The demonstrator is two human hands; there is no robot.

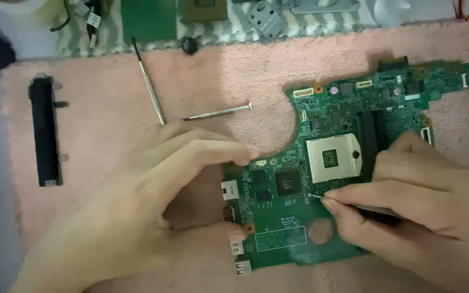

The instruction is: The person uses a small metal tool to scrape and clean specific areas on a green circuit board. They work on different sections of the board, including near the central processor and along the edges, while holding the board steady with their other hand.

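Note:
A green laptop motherboard (354, 125) lies on a pink towel (109, 108). It carries a silver square processor socket (333, 158) and a dark chip (289, 183). My left hand (153, 201) rests at the board's left edge, fingertips touching the rim by the curved cutout, thumb near the ports. My right hand (413, 211) lies over the board's lower right and pinches a thin metal tool (317, 197), its tip touching the board just below the socket.
Two slim screwdrivers (149, 81) (218, 112) lie on the towel above my left hand. A long black strip part (44, 130) sits at the left. Along the top edge are circuit boards (147, 19), a metal bracket (267, 19), cables and a small black cap (189, 45).

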